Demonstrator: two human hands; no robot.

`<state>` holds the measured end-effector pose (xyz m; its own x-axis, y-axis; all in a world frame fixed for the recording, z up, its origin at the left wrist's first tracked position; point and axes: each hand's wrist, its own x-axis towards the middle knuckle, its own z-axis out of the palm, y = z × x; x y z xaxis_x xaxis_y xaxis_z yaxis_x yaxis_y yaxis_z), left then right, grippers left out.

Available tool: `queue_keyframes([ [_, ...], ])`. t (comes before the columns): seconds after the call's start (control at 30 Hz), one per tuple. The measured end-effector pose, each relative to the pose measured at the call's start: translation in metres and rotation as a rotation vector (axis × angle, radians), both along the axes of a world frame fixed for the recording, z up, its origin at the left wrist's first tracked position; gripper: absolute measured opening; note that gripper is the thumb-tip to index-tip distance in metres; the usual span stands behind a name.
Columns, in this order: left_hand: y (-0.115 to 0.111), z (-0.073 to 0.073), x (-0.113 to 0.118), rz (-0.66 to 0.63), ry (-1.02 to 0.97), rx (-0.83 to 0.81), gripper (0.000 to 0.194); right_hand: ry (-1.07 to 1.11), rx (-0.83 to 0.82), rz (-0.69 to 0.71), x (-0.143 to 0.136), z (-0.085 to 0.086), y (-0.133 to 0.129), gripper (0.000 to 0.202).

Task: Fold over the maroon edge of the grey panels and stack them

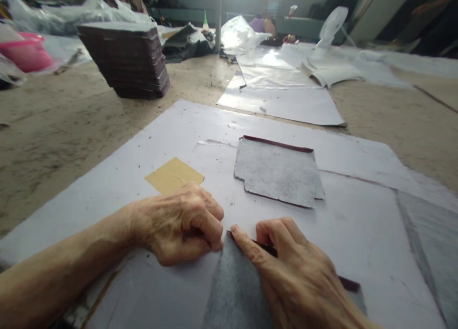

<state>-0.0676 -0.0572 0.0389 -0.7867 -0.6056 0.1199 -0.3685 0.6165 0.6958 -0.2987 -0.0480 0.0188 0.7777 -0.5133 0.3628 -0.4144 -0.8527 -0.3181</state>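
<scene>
A grey-backed sheet (232, 291) with a narrow dark red folded edge lies in front of me, partly covered by my right hand (296, 262). That hand's index finger is stretched along the folded edge and presses near its corner, while the other fingers curl over the sheet. My left hand (189, 224) is closed just left of the same corner, its fingertips bent under. What it pinches, if anything, is hidden. Beyond the hands lie stacked grey pieces (279, 171) with a matching dark red edge. A yellow paper square (175, 174) sits behind my left hand.
White sheeting (118, 190) covers the work surface. A tall stack of dark pieces (125, 57) stands at the back left, near a pink basin (26, 52). More grey material (432, 243) lies at right. Across the table are plastic bags (239, 33), a small fan (332, 26) and a co-worker (266, 26).
</scene>
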Motion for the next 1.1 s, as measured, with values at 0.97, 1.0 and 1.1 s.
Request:
queue_keyframes([
  [0.97, 0.006, 0.004, -0.003, 0.014, -0.157, -0.032, 0.027, 0.077, -0.022, -0.006, -0.002, 0.004, 0.002, 0.046],
  [1.0, 0.006, 0.005, -0.002, 0.017, -0.163, -0.033, 0.026, 0.076, -0.03, 0.001, -0.001, 0.003, 0.001, 0.045],
  [1.1, 0.012, 0.006, 0.002, -0.004, -0.166, -0.068, 0.019, 0.051, -0.032, -0.043, 0.003, -0.002, 0.003, 0.042],
])
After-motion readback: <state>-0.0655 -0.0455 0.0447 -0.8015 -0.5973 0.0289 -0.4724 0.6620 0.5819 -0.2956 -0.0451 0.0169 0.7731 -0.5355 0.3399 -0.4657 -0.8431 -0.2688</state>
